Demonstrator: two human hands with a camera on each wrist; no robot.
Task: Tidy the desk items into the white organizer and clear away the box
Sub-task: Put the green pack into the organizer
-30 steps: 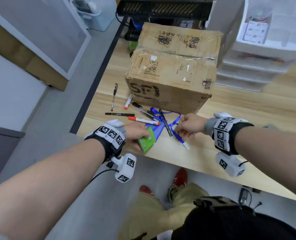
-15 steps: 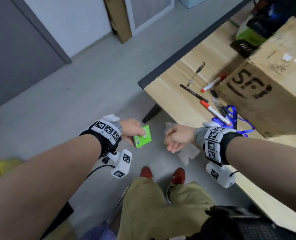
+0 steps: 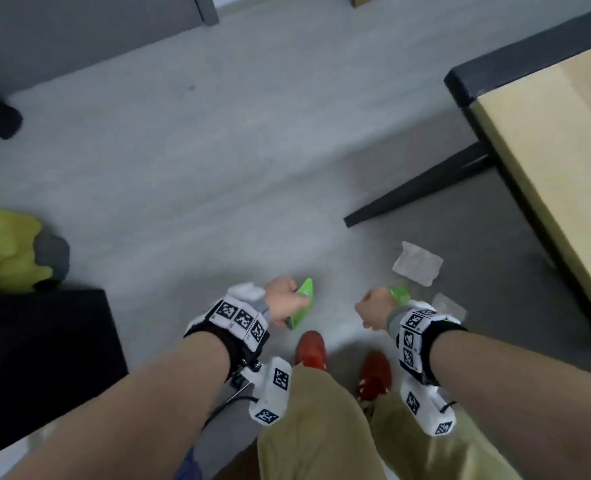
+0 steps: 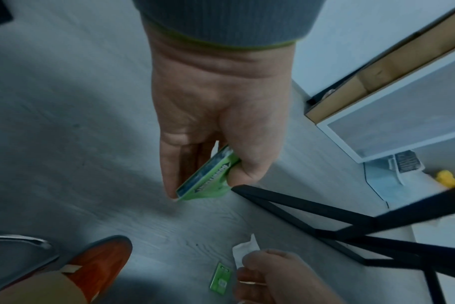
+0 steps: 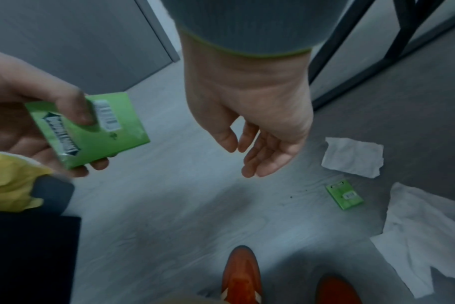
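My left hand grips a green chewing gum pack between thumb and fingers, low over the grey floor. The left wrist view shows that pack edge-on in my left hand; the right wrist view shows its barcoded face. My right hand hangs empty with loosely curled fingers, above and left of a smaller green pack lying on the floor. That small pack shows just past my right hand in the head view. Neither the cardboard box nor the white organizer is in view.
White tissues lie on the floor beside the small pack. The wooden desk corner and its black leg stand at the right. A black object and yellow cloth are at the left. My red shoes are below.
My view has swung from the desk down to the floor. Both hands have left the desktop and dropped toward the floor. The left hand keeps the green pack; the right hand has loosened.
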